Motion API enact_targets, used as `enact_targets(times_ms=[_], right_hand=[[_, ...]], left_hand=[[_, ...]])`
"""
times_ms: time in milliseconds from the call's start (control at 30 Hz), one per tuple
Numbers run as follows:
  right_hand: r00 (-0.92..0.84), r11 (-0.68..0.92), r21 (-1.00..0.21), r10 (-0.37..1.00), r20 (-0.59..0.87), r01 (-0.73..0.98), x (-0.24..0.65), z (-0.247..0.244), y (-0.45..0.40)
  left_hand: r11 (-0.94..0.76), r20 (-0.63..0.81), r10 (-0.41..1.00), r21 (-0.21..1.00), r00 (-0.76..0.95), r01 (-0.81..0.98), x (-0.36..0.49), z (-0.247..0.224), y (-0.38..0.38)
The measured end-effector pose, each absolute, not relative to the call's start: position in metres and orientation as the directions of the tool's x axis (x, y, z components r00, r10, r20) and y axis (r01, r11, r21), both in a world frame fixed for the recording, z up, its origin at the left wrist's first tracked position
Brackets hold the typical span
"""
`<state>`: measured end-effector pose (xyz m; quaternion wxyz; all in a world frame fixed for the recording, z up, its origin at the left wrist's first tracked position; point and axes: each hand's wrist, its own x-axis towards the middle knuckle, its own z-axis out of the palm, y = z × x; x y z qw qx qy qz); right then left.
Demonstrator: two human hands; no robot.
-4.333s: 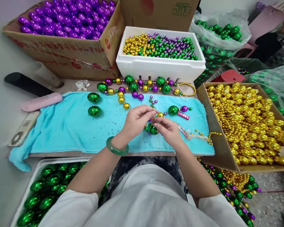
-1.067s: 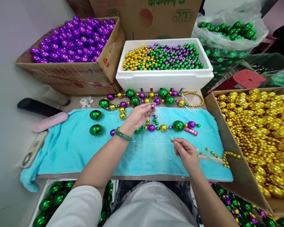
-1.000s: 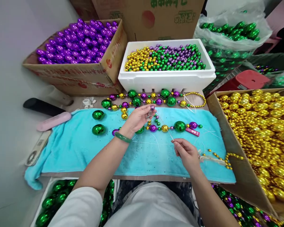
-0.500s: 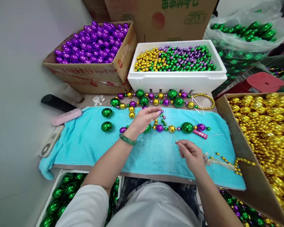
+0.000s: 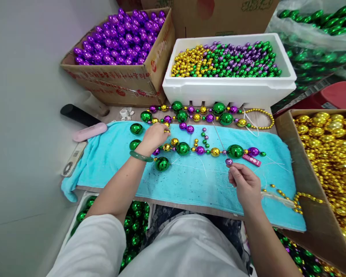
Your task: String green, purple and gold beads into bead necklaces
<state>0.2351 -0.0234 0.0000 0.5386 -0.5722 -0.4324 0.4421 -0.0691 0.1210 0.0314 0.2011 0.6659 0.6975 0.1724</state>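
My right hand (image 5: 244, 186) is closed in a pinch on a long thin needle (image 5: 218, 135) that slants up and to the left. A small purple bead (image 5: 228, 162) is threaded on it, right at the fingertips. Over the left part of the towel, my left hand (image 5: 155, 137) has its fingertips drawn together at a gold bead (image 5: 167, 131); the hand partly hides its grip. A beaded strand with a large green bead (image 5: 183, 148) runs across the towel between the hands. Two purple beads (image 5: 190, 129) and short rows of small beads (image 5: 204, 137) lie loose behind it.
A blue towel (image 5: 109, 165) covers the table. Finished-looking strands (image 5: 203, 110) lie behind it. At the back stand a carton of purple beads (image 5: 109, 77) and a white foam box (image 5: 227, 90) of small beads. A carton (image 5: 308, 169) of gold beads borders the right.
My left hand has left the needle tip and moved left and down to the gold beads. A purple bead now sits on the needle near my right hand. The whole view has shifted slightly.
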Motion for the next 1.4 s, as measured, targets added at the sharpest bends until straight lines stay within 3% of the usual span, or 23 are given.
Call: enact_targets(times_ms=[100, 300, 367, 433, 500, 533, 600, 700, 900, 1400], right_hand=[[0.219, -0.057, -0.998, 0.975, -0.047, 0.039, 0.231, 0.003, -0.023], [0.151, -0.054, -0.996, 0.988, -0.043, 0.071, 0.228, 0.002, -0.023], [0.143, -0.066, -0.996, 0.988, -0.056, 0.067, 0.227, 0.000, -0.023], [0.135, -0.085, -0.994, 0.988, -0.076, 0.063, 0.224, -0.002, -0.024], [0.111, -0.107, -0.992, 0.989, -0.100, 0.066, 0.220, -0.004, -0.026], [0.094, -0.114, -0.991, 0.990, -0.107, 0.072, 0.217, -0.005, -0.027], [0.057, -0.117, -0.989, 0.992, -0.112, 0.089, 0.212, -0.007, -0.029], [0.024, -0.111, -0.987, 0.994, -0.109, 0.113, 0.206, -0.008, -0.030], [0.014, -0.112, -0.986, 0.994, -0.111, 0.126, 0.206, -0.006, -0.030], [0.029, -0.113, -0.984, 0.993, -0.111, 0.137, 0.212, -0.006, -0.031]], left_hand=[[0.117, -0.019, 0.992, 0.493, -0.124, 0.862, -0.077, 0.018, 0.120], [0.065, -0.055, 0.998, 0.594, -0.040, 0.802, -0.083, -0.007, 0.127], [0.084, -0.056, 0.996, 0.677, -0.063, 0.731, -0.080, -0.009, 0.127], [0.129, -0.067, 0.989, 0.833, -0.134, 0.538, -0.073, -0.004, 0.123], [0.209, -0.185, 0.971, 0.964, -0.152, 0.161, -0.064, 0.007, 0.116], [0.262, -0.267, 0.956, 0.963, -0.118, -0.056, -0.058, 0.014, 0.111], [0.354, -0.388, 0.922, 0.849, -0.009, -0.392, -0.046, 0.029, 0.100], [0.400, -0.446, 0.893, 0.711, 0.069, -0.578, -0.029, 0.046, 0.087], [0.421, -0.459, 0.880, 0.629, 0.126, -0.653, -0.015, 0.053, 0.078], [0.370, -0.385, 0.916, 0.698, 0.114, -0.613, -0.006, 0.054, 0.070]])
